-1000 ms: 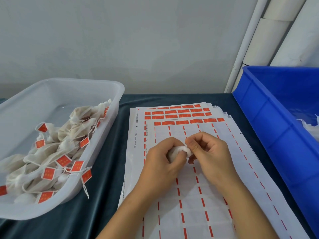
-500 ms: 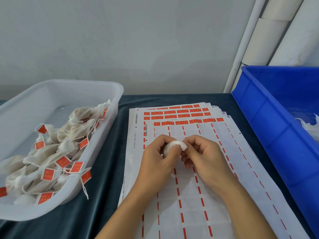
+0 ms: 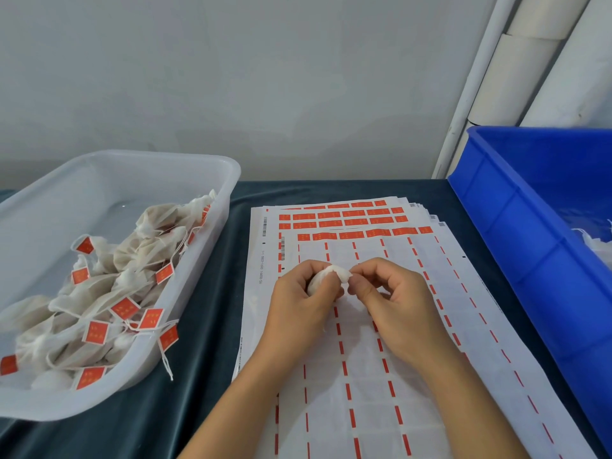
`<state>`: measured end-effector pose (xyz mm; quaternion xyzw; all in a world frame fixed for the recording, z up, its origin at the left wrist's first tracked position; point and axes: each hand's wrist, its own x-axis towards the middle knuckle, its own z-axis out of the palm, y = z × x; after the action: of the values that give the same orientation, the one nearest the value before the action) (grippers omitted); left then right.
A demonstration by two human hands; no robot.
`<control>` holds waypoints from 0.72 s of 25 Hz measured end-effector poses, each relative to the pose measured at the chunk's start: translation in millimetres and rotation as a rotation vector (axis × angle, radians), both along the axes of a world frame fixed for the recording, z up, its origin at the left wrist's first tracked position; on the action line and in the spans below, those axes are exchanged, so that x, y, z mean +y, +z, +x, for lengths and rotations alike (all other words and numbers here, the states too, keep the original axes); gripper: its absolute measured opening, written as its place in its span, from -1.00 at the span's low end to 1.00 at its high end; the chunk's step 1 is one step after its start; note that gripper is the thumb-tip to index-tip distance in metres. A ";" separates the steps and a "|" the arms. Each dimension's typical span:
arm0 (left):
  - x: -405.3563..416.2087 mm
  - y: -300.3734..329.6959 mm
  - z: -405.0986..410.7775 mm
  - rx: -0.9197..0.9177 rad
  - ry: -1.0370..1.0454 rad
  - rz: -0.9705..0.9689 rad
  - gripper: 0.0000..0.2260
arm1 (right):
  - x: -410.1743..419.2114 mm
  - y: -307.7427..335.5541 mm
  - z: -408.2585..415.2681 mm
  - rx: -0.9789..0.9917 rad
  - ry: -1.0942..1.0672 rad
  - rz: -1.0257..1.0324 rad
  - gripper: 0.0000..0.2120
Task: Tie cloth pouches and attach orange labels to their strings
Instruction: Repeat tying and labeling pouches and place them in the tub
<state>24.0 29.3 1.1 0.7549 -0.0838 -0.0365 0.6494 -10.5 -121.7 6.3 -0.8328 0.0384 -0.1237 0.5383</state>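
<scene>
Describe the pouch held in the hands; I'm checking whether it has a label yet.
The pouch is small, white, of thin cloth, bunched into a ball. The left hand grips its body while the right hand pinches its gathered neck. It is held above the label sheets. No orange label shows on it; its string is not clearly visible.

A dark teal cloth covers the table (image 3: 212,409). The label sheets (image 3: 371,392) are white, crossed by dashed orange-red lines, with solid rows of orange labels (image 3: 351,223) at their 12 o'clock end. At 9 o'clock, a translucent white tub (image 3: 109,167) holds off-white pouches (image 3: 155,226) carrying orange tags. At 3 o'clock stands a bright blue crate (image 3: 516,233). The held pouch (image 3: 331,276) is white.
</scene>
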 end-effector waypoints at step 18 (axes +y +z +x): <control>0.8 7.6 -2.3 0.001 -0.119 0.023 -0.81 | 2.7 3.4 -4.0 -0.198 -0.033 -0.033 -0.92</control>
<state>21.6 30.1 8.7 0.7558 -0.1277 -0.0764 0.6376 -14.5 -119.0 9.6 -0.8244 -0.0033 -0.2146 0.5236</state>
